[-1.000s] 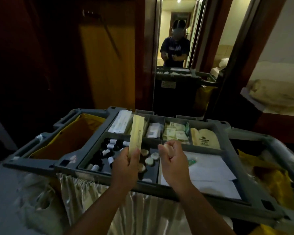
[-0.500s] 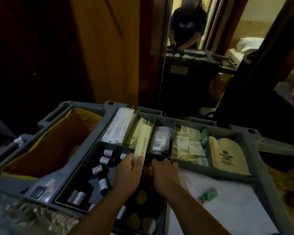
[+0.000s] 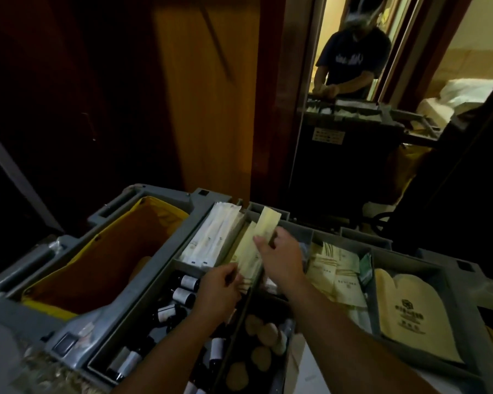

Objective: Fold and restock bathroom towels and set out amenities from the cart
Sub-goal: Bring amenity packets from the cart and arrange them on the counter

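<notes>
Both arms are bare. The left forearm [image 3: 160, 356] comes up from the bottom edge and the right forearm [image 3: 353, 334] from the bottom right, angled toward each other. The left hand [image 3: 219, 291] is back-up with its fingers curled, pinching the near end of a pale packet [image 3: 246, 251]. The right hand [image 3: 282, 260] reaches a bit further out, knuckles up, thumb and fingertips nipping the low end of a long packet [image 3: 266, 223] that sticks up tilted. The hands are close together, but they don't look like they're touching.
</notes>
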